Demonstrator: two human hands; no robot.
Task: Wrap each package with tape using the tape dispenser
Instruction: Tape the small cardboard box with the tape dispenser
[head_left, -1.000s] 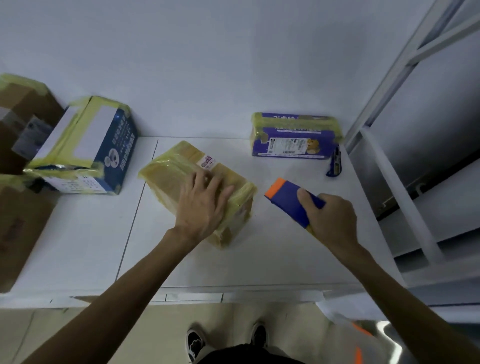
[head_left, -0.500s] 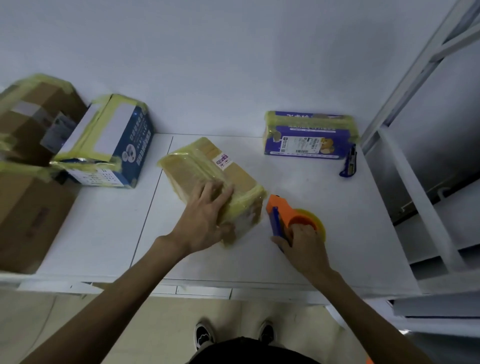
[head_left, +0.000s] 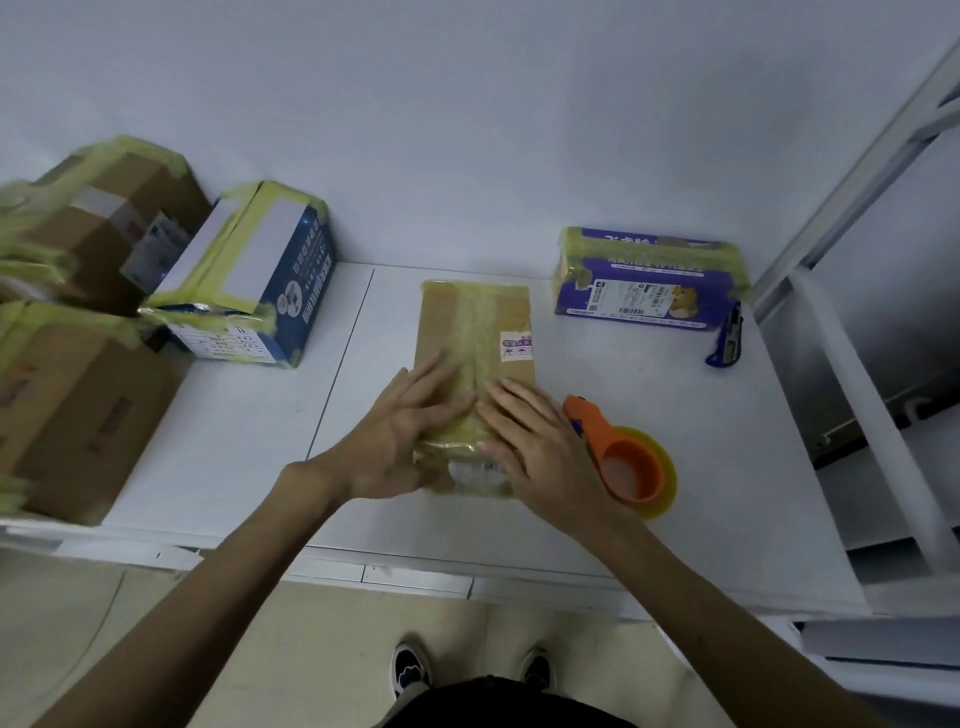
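Brown package (head_left: 475, 332) flat on white table (head_left: 234, 441), centre, long side running away from the person. Strip of yellowish tape down the middle of its top; small purple-and-white label near the right edge.

Left hand (head_left: 410, 431) laid on the near left part of the package, fingers straight and spread, gripping nothing. Right hand (head_left: 540, 441) laid on the near right part, fingers straight and close together, likewise gripping nothing. Fingertips of both hands close to the tape strip.

Orange tape dispenser (head_left: 618, 457) with yellow roll, lying on the table just beside the right hand, on its right side, unheld. Contact with the hand: cannot tell.

Purple package (head_left: 649, 280), yellow tape at its ends, against the wall at right rear, well apart from the hands. Small blue tool (head_left: 727, 338) just beside its right end.

Blue-and-white box (head_left: 249, 275), yellow-taped, at left rear. Brown cartons (head_left: 78, 405) at far left, blurred.
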